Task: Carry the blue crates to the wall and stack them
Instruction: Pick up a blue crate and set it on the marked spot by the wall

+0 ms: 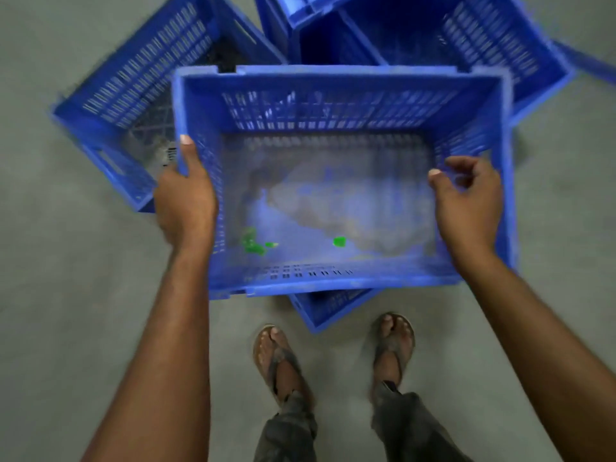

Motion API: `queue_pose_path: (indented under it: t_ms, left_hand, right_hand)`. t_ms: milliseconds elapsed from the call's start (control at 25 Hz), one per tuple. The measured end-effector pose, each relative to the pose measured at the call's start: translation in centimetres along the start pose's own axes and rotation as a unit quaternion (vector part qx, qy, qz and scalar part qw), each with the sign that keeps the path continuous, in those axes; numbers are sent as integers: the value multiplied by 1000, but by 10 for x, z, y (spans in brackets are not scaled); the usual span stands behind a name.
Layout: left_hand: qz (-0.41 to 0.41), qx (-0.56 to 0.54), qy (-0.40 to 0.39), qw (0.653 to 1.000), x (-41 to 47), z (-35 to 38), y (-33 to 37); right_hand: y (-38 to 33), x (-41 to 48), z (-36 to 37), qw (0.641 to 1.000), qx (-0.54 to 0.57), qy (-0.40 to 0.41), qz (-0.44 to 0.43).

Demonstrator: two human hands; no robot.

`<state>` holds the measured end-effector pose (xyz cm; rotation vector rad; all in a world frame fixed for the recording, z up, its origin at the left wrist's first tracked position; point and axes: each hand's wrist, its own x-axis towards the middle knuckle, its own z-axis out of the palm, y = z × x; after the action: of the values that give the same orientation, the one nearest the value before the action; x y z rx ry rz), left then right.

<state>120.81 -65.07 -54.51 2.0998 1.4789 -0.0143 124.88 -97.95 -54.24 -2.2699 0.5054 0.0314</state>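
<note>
A blue slatted crate [336, 85] is in front of me, above the floor and over another blue crate [320, 311] whose corner shows beneath it. My left hand [185, 198] grips its left rim, thumb inside and fingers outside. My right hand [466, 201] is inside the crate at the right wall, fingers curled against the slats. Small green scraps [251, 241] and a grey smear lie on the crate's bottom. The view is blurred.
Another blue crate [110, 105] sits tilted on the floor at the left, and more blue crates [483, 35] stand behind at the top right. My sandalled feet [333, 355] stand on grey floor just behind the lower crate. No wall is in view.
</note>
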Motion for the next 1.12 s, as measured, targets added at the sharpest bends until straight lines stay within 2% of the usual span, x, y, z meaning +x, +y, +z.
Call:
queue_pose_path:
  t_ms: [80, 160, 200, 280, 360, 520, 560, 680, 760, 880, 1000, 1120]
  left_hand:
    - [-15, 19, 37, 999, -15, -8, 12]
    - [-10, 29, 60, 998, -24, -12, 20]
    - [-4, 32, 63, 997, -26, -12, 20]
    - [4, 30, 53, 998, -24, -12, 18]
    - [11, 27, 42, 999, -16, -11, 12]
    - [21, 12, 37, 999, 1, -4, -2]
    - [17, 0, 27, 1000, 6, -2, -7]
    - [-18, -96, -53, 994, 27, -3, -23]
    - [-17, -143, -114, 983, 28, -16, -24]
    - [-22, -199, -187, 962, 18, -54, -8]
    - [-69, -199, -309, 927, 12, -117, 13]
    - [-102, -160, -344, 920, 10, -178, 30]
  right_hand:
    - [17, 16, -16, 992, -117, 52, -2]
    - [26, 32, -25, 975, -202, 70, 61]
    - [33, 43, -24, 969, -221, 51, 98]
    - [39, 67, -27, 970, -168, -42, 171]
    - [47, 89, -28, 969, -45, -81, 229]
    - [55, 113, -32, 980, -44, -97, 170]
    - [47, 109, -32, 974, -5, -125, 189]
    - [39, 103, -35, 930, 95, -254, 250]
    - [27, 98, -44, 920, 100, -278, 259]
    - [0, 83, -69, 923, 96, -266, 259]
    - [-40, 58, -95, 939, 91, -221, 247]
    - [-91, 28, -116, 951, 21, -197, 236]
